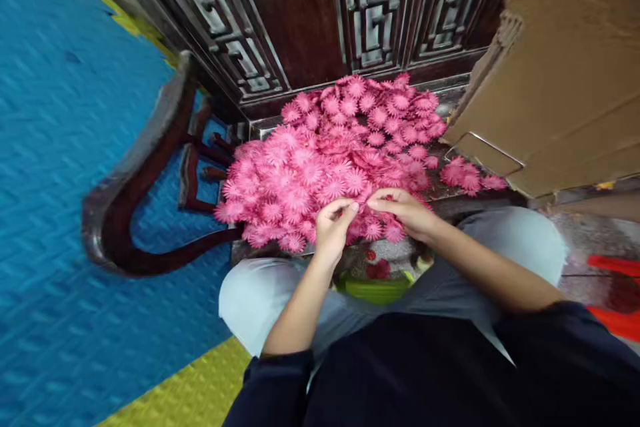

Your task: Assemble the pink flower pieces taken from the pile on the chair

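A wide heap of pink artificial flower heads (300, 180) covers the dark wooden seat in front of me. Over the near edge of the heap, my left hand (335, 223) is closed, its thumb and index finger pinched together. My right hand (403, 210) faces it in a similar pinch, the two sets of fingertips a short gap apart. Something thin and pink seems to lie between the fingertips, too small to make out. Flat pink petal discs (395, 107) are piled toward the back of the seat.
A carved dark wooden backrest (310, 13) rises behind the heap, with a curved armrest (120, 227) on the left. A cardboard box (575, 80) stands at the right, with a bent metal wire (493, 147) at its edge. Below, between my knees, sits a green container (375, 289).
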Demonstrator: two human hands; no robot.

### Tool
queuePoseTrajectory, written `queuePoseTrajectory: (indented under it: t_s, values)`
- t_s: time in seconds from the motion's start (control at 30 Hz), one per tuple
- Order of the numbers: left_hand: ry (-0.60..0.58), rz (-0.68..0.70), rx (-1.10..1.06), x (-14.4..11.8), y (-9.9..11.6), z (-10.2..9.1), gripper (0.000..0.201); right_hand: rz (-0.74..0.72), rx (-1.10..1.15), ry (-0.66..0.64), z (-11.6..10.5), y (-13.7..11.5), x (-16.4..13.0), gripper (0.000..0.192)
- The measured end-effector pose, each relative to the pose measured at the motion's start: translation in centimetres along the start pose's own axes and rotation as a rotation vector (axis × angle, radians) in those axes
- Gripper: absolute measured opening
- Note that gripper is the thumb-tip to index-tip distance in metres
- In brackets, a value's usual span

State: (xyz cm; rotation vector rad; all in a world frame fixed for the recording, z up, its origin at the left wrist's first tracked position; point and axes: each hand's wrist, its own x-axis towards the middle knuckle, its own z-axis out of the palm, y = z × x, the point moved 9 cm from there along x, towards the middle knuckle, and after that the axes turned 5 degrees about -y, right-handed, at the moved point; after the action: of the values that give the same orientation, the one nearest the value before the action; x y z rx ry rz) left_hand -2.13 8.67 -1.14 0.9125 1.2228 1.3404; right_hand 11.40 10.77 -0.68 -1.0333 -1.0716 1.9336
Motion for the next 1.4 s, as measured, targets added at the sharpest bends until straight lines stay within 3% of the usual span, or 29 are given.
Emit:
queuePoseTrajectory:
  t_s: [0.13,0.57,0.63,0.73,0.8,0.93,1.13,1.4]
  values:
    - [0.073,0.011,0.013,0.0,0.1,-0.7,0.018,-0.010,-0.015,0.017,-0.1,0.0,0.1,0.016]
    - [0.130,0.144,0.069,0.3,1.6,-1.5,0.017,-0.094,0.055,0.165,-1.2,-0.9,-0.2,0.017]
    - [0.227,0.200,0.038,0.6,2.3,-3.2,0.018,-0.128,0.082,0.190,-1.8,-1.5,-0.3,0.017]
    - [0.529,0.321,0.120,0.1,4.2,-7.2,0.019,-0.180,0.163,0.231,-2.8,-2.4,-0.3,0.020]
    - [0.581,0.423,0.259,-0.1,5.8,-8.0,0.016,-0.200,0.200,0.252,-3.3,-2.8,-0.3,0.020]
    - [0.531,0.614,0.582,-0.5,7.4,-6.1,0.013,-0.154,0.206,0.237,-3.0,-2.4,-0.2,0.017]
    - [0.327,0.712,1.153,0.0,5.6,-0.7,0.017,-0.100,0.206,0.182,-2.2,-1.3,0.0,0.017]
    - [0.236,0.720,1.235,-0.2,4.9,0.7,0.024,-0.064,0.208,0.147,-2.2,-1.1,0.3,0.016]
